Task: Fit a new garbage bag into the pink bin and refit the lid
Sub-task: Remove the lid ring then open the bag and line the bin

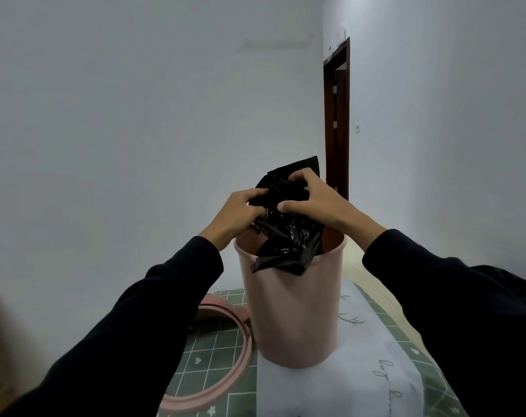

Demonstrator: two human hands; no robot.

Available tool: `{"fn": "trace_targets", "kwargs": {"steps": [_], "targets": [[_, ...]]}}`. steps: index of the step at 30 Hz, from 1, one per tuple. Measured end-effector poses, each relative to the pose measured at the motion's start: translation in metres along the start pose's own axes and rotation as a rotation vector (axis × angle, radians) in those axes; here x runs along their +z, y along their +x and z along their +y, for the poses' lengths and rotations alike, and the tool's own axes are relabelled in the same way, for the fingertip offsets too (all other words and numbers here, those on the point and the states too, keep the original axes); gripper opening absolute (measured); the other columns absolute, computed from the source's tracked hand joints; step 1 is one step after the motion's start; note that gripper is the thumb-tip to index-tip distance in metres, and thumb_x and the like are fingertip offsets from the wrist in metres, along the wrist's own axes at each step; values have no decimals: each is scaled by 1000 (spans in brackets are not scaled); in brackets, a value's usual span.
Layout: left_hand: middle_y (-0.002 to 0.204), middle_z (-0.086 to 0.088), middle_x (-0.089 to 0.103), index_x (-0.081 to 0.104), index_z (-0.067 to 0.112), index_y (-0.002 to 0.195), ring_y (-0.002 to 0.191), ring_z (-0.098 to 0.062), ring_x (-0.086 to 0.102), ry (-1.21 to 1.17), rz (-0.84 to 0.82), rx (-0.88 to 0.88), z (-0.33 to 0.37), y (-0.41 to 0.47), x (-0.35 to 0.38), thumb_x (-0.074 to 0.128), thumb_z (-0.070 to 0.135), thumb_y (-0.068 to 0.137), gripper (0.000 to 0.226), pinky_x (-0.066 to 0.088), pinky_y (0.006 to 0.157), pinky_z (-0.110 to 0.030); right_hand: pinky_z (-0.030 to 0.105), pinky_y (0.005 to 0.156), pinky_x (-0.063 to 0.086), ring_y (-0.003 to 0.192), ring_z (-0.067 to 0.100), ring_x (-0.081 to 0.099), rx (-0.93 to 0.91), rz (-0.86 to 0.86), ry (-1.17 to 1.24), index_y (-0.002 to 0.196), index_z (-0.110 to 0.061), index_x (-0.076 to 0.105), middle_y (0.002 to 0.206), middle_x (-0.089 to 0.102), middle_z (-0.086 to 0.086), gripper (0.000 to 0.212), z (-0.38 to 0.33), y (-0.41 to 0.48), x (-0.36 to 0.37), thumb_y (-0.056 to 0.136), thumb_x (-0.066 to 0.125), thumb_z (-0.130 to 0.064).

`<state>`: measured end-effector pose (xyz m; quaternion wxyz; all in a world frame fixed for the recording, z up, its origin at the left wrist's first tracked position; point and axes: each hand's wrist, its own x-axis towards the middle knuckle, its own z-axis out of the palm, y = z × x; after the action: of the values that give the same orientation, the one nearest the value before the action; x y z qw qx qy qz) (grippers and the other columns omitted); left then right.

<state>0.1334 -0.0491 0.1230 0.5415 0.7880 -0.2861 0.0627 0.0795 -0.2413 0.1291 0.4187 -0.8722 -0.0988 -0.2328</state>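
Hands worked together above the pink bin point(291, 308): left hand point(236, 216) and right hand point(315, 203) both pinched the crumpled garbage bag point(288, 233), probably to find its mouth; lid point(225, 335) waited beside.

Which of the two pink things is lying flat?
The ring-shaped lid, flat on the tablecloth left of the bin, which stands upright.

Cover point(213, 356) on tabletop: green, white grid lines, small white hearts, runs to the near edge. White cloth point(361, 356) lies on it right of centre, far edge to near edge, printed with grey script and a twig motif. Behind, right: dark brown door point(336, 121). Switch point(358, 128) just right of door. Walls point(135, 115) plain white.
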Motion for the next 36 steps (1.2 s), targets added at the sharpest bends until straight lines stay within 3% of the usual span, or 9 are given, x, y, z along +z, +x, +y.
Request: {"fn": "trace_targets", "kwargs": {"steps": [4,8,12,15,19,25,28,33,36], "targets": [[75,0,74,77,20,105,60,-5,66,-55,3,3,5,5,4,49,-1,85,39,51,54,-16,33,101,46,119,16,56,-52,-22,-123,144,-25,40,132,53,-9,78,-2,6,3,80,81,-39],[87,-7,78,81,13,89,73,-8,70,-52,56,25,-6,16,1,66,25,90,20,53,63,-17,37,93,51,103,20,63,-61,41,-174,121,-15,61,113,66,-3,45,-1,9,1,85,77,-35],[88,0,79,81,17,92,80,-7,73,-51,55,22,-22,26,-2,71,17,89,11,56,71,-17,46,92,54,99,33,68,-30,33,-58,101,-5,67,98,71,12,18,5,12,-4,85,74,-10],[94,-3,77,79,21,99,81,-11,72,-54,49,-14,-32,31,-3,66,2,89,25,57,75,-21,46,89,59,97,35,72,77,45,156,121,-9,58,106,72,17,41,14,13,-8,84,74,-4],[102,-6,75,78,24,102,77,-11,71,-98,27,-70,-42,34,-4,62,-7,85,39,55,67,-19,36,81,63,92,23,75,158,56,353,131,-23,51,111,71,9,58,29,15,-12,82,82,-20],[96,-2,76,81,22,97,81,-14,69,-165,81,-102,-51,38,-7,64,10,92,21,55,77,-28,36,88,61,100,19,73,113,88,410,134,-39,50,121,66,2,69,42,18,-12,75,87,-39],[96,-2,76,81,21,98,79,-13,67,-149,122,-113,-53,37,-10,59,16,97,22,54,69,-27,33,88,60,100,19,75,56,105,476,130,-44,58,119,70,0,52,46,20,-13,84,81,-35],[107,-8,77,79,12,100,85,-18,70,-275,154,-225,-55,38,-15,55,13,96,24,56,63,-26,26,76,61,79,15,74,106,175,444,96,-22,78,81,78,2,13,56,21,-13,89,73,-13],[107,-8,76,78,9,99,84,-18,70,-343,175,-297,-55,39,-16,54,13,94,25,56,64,-27,16,68,57,76,7,73,145,193,442,89,-15,80,81,78,-3,6,62,21,-14,88,74,-13]]}}
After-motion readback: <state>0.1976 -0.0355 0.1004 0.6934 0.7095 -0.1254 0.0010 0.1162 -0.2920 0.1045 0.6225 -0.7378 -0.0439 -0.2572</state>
